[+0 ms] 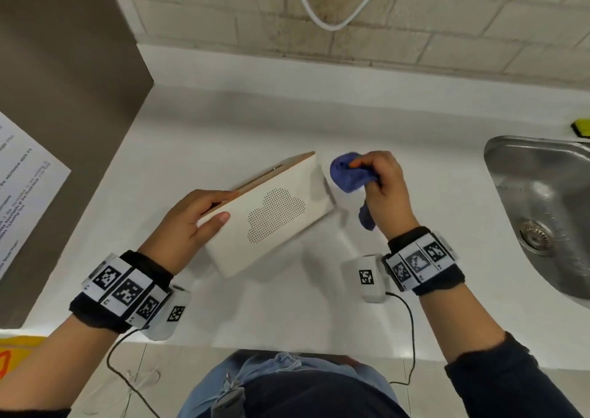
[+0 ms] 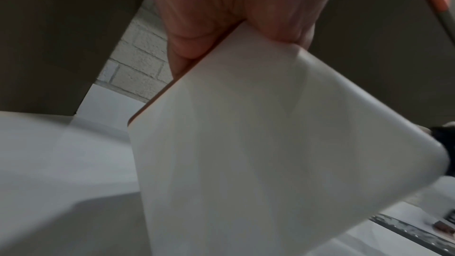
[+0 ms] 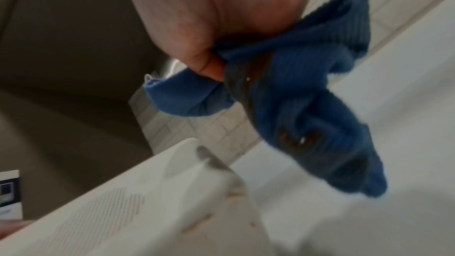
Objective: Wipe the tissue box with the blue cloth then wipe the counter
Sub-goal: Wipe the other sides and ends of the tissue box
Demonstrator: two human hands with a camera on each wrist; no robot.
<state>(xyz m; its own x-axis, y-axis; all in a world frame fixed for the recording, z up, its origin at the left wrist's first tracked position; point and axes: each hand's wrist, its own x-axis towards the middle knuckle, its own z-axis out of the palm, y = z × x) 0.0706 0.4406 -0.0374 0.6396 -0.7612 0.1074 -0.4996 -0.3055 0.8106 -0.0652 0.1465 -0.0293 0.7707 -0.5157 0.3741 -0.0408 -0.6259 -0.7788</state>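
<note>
A white tissue box [image 1: 271, 213] with a dotted cloud pattern and a wooden lid is tilted above the white counter [image 1: 223, 123]. My left hand [image 1: 194, 216] grips its near-left end, thumb on the white side and fingers on the wooden lid. The left wrist view shows the box [image 2: 270, 153] filling the frame under my palm. My right hand [image 1: 380, 181] clutches a bunched blue cloth [image 1: 349, 175] just off the box's far-right end. In the right wrist view the cloth [image 3: 295, 94] hangs from my fingers beside the box [image 3: 147, 211]. Whether cloth and box touch is unclear.
A steel sink [image 1: 542, 207] is set into the counter at the right, with a yellow sponge [image 1: 581, 128] behind it. A brown cabinet side [image 1: 64, 98] with a printed paper sheet [image 1: 22, 187] stands at the left. A white cable [image 1: 322, 18] hangs on the brick wall.
</note>
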